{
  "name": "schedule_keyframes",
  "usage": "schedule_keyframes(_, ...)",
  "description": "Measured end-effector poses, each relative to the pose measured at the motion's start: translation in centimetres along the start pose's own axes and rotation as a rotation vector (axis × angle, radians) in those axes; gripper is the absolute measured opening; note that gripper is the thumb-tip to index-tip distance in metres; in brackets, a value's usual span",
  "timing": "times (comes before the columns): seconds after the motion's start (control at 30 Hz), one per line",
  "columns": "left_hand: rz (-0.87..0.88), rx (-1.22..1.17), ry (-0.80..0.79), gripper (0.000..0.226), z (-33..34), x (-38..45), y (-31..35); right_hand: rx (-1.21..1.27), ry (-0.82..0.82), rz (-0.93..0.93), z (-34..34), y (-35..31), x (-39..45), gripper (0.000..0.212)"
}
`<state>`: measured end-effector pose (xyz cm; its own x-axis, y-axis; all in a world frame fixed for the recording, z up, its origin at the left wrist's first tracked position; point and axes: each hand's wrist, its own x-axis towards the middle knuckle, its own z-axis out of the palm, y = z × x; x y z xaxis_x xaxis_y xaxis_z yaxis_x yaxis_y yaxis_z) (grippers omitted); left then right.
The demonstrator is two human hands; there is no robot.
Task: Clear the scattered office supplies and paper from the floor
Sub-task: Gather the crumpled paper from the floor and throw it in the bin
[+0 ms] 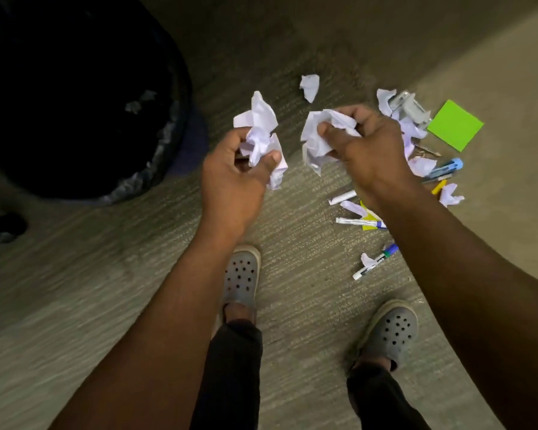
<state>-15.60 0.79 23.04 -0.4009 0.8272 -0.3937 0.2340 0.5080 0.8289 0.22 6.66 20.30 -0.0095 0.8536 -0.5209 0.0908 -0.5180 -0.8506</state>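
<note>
left hand (233, 169) clutching crumpled paper (260, 131) | right hand (364, 144) clutching paper wad (319, 135) | risk: loose scraps slipping short of lined bin (84, 97)

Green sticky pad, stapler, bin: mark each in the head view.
green sticky pad (455, 125), head view, middle of its top sheet.
stapler (412, 108), head view, grey body among the paper scraps.
bin (171, 131), head view, liner at its right rim.
</note>
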Motion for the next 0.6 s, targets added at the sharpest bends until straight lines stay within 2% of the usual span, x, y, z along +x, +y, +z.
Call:
schedule_keyframes(0.17, 0.103, -0.024, 0.263, 0.025, -8.5, 1.3, 2.6, 0.001, -0.064, -0.234, 9.8, -6.9, -1.8, 0.012)
schedule_keyframes(0.33, 0.143, 0.051, 0.489, 0.02, -16.1, 4.2, 1.9, 0.0, -0.134, -0.357, 19.3, -9.4, -2.0, 0.01)
schedule_keyframes(0.47, 0.057, 0.09, 0.45, 0.021, -20.2, 7.2, -0.1, -0.009, -0.183, -0.27, 24.7, -8.8, -0.3, 0.02)
schedule_keyframes(0.6, 0.041, 0.177, 0.393, 0.016, -22.6, 9.2, -2.2, -0.192, -0.151, -0.302, 27.5, -7.8, 1.3, 0.016)
